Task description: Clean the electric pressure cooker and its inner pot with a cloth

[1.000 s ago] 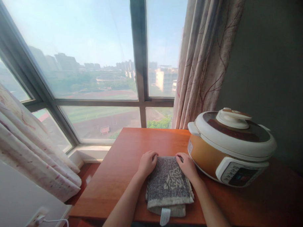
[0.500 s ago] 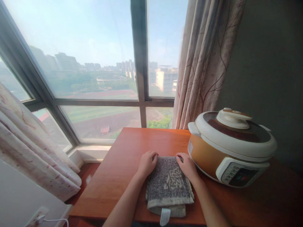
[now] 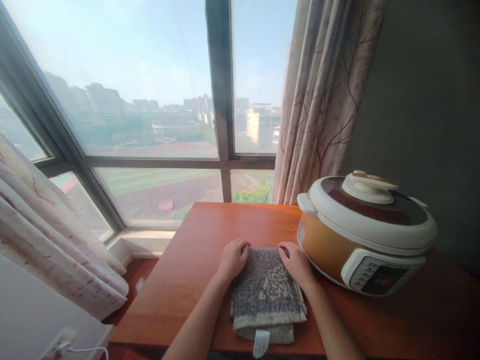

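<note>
From the head view, I see both forearms (image 3: pixel 199 318) rising from the bottom edge of the frame and leaning inward toward the lower centre; the left hand (image 3: pixel 233 259) lies back-upward at the far left corner of a folded gray towel (image 3: pixel 269 291), its fingers loosely curled and its thumb tucked near them; the right hand (image 3: pixel 295 262) mirrors it at the far right corner, fingers likewise bent inward, only slightly open; both touch the towel's edge, but I cannot tell whether either one pinches the cloth or merely rests against it.

The towel lies flat in the lower centre, between the two hands and running from them toward the bottom of the frame, between the forearms; it has a pale woven motif on its right half, a pale band along its near edge, and a white tag (image 3: pixel 261 343) hanging there; beneath it is the reddish-brown wooden table (image 3: pixel 168 298); at the right of the frame, near the right hand but apart from it, I see a lidded electric cooker (image 3: pixel 324 246) on the same table.
</note>
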A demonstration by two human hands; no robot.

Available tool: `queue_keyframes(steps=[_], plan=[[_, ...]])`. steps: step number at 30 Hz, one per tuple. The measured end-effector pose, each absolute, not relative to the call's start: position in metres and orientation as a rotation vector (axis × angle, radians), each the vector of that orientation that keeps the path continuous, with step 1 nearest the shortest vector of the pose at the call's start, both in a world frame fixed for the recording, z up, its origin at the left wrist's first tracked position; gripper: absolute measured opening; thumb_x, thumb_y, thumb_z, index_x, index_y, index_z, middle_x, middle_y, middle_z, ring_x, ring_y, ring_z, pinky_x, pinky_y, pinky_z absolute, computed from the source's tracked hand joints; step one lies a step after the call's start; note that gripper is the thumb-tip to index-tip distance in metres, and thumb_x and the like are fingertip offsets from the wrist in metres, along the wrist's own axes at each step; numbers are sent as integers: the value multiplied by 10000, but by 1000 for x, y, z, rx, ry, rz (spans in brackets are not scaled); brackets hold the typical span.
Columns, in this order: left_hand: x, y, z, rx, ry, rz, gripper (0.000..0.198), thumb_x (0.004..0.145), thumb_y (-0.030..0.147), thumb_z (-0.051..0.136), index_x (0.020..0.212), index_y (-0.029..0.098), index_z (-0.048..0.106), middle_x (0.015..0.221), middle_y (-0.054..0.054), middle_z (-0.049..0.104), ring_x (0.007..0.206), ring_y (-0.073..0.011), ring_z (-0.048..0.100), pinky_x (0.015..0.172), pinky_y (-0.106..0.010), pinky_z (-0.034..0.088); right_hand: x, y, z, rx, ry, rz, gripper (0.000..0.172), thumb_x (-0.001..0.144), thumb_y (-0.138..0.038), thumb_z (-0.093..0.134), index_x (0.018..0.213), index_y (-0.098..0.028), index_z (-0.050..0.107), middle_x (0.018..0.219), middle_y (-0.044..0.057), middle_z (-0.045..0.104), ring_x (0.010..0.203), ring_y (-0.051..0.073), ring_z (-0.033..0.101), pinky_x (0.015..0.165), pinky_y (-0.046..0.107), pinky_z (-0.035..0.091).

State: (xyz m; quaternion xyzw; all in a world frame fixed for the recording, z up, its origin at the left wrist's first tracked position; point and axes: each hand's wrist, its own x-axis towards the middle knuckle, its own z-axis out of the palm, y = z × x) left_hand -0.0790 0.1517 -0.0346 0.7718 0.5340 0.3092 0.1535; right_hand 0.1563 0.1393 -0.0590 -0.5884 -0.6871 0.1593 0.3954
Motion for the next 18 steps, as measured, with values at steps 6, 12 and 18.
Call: queue_keyframes(steps=[6, 12, 18], plan=[[-79, 152, -33, 2199, 1533, 889, 233, 907, 184, 487, 899, 198, 720, 946, -67, 735, 917, -203, 663, 839, -295, 471, 156, 140, -60, -1491, -1749, 403, 261, 879, -266, 475, 930, -196, 722, 990, 92, 738, 969, 258, 657, 944, 384, 479], [-79, 151, -33, 2214, 1541, 881, 241, 905, 184, 481, 908, 198, 721, 940, -69, 734, 915, -208, 662, 831, -300, 472, 157, 141, -62, -1486, -1759, 397, 262, 891, -269, 470, 923, -197, 719, 985, 93, 736, 965, 254, 657, 940, 383, 478], [-79, 151, -34, 2213, 1546, 878, 241, 910, 194, 482, 909, 199, 722, 941, -68, 733, 917, -211, 662, 830, -302, 471, 157, 141, -62, -1485, -1763, 388, 258, 891, -268, 471, 919, -203, 720, 979, 87, 736, 960, 252, 663, 936, 378, 482]])
